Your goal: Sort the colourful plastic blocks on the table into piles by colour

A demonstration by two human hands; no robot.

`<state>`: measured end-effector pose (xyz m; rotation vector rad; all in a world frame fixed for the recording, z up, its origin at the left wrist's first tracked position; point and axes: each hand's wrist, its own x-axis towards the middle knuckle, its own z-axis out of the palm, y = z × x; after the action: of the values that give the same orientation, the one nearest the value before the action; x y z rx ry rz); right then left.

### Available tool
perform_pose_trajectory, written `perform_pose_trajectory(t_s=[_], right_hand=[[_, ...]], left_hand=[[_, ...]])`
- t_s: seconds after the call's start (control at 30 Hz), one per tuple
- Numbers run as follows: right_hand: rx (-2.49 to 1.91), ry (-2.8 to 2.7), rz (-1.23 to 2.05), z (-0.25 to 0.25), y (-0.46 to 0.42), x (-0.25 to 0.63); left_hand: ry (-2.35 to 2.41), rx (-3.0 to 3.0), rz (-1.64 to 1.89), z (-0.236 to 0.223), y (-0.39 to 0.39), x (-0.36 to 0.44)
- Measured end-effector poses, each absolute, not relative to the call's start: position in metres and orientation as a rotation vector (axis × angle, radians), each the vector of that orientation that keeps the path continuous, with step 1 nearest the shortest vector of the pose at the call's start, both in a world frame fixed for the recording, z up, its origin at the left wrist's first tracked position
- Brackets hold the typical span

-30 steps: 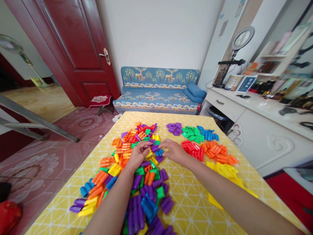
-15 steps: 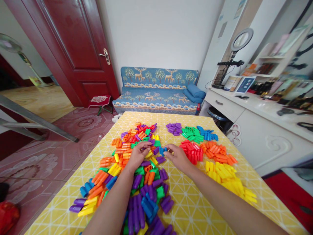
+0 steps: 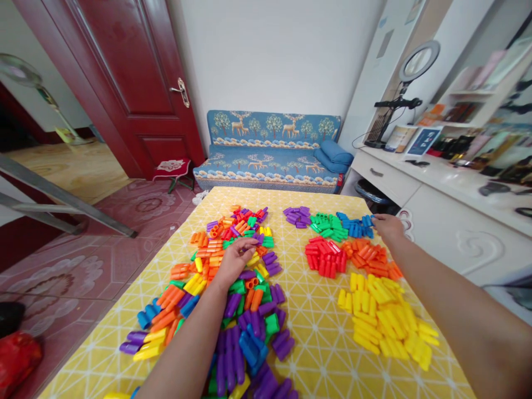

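Observation:
A mixed heap of colourful plastic tube-shaped pieces (image 3: 235, 332) covers the left side of the table. Over its upper part rests my left hand (image 3: 238, 259), thumb and fingers apart, with nothing visible between them. Far to the right, my right hand (image 3: 388, 227) pinches a blue plastic piece (image 3: 371, 219) at the right end of the blue pile (image 3: 353, 228). Left of that pile lie green pieces (image 3: 327, 226) and purple pieces (image 3: 296, 216). Nearer to me are red pieces (image 3: 325, 257), orange pieces (image 3: 368, 256) and a wide yellow pile (image 3: 388, 316).
The table has a yellow patterned cloth (image 3: 316, 343). A blue sofa (image 3: 270, 158) stands behind it. To the right is a white dresser (image 3: 449, 205) with a ring light (image 3: 419, 61); a red stool (image 3: 172, 167) stands by the door (image 3: 124, 83).
My right hand has moved from the middle of the table to the far right, carrying blue to the blue pile. My left hand has stayed nearly in place over the mixed heap.

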<state>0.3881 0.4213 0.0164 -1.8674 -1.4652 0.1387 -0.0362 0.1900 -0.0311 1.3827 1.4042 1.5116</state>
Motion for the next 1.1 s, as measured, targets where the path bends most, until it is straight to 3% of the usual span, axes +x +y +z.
perform_pose_trajectory(t_s=[0.23,0.77,0.97,1.1], right_hand=[[-2.071,-1.536,0.133,0.006,0.445,0.377],[-2.098,-1.572,0.109,0.009,0.436,0.360],[-1.998,-1.490,0.166,0.025,0.418,0.348],[-1.706,-1.452,0.216,0.038,0.374,0.304]], left_hand=[[1.386,1.357,1.520,-0.031,0.190,-0.035],[1.398,1.347,1.517,-0.030,0.188,-0.035],[1.411,1.364,1.521,-0.030,0.189,-0.035],[1.414,1.377,1.534,-0.030,0.189,-0.034]])
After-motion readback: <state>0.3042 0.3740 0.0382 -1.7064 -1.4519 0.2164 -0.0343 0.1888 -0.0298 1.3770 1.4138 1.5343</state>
